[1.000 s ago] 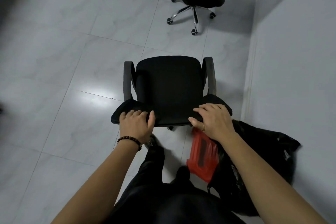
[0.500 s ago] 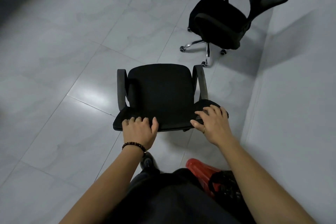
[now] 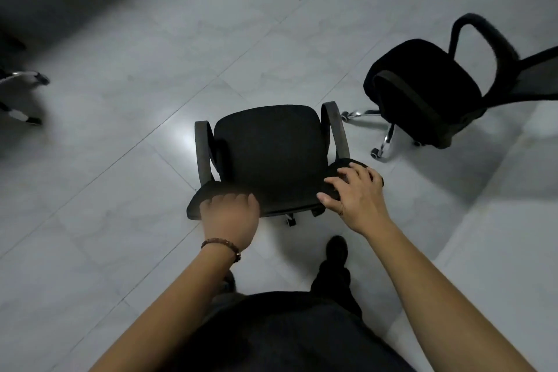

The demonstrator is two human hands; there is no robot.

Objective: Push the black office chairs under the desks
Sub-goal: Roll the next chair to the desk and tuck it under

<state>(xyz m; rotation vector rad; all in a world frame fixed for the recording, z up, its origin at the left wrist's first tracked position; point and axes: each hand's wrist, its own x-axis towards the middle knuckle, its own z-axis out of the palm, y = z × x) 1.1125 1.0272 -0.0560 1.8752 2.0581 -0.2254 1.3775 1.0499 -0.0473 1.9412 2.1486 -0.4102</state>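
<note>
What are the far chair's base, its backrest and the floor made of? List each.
Base: likely chromed metal, bright mirror-like shine.
Backrest: apparently black mesh, greyer and see-through looking.
Floor: glossy pale tiles, perhaps marble-look ceramic; grout lines and light glare.

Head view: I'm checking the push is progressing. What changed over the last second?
The held chair was rolled on and swung left: the second chair slid from top to right, the red item and black bag dropped out of view, another chair's base appeared at left. Unchanged: left hand grips and right hand rests on its backrest.
</note>
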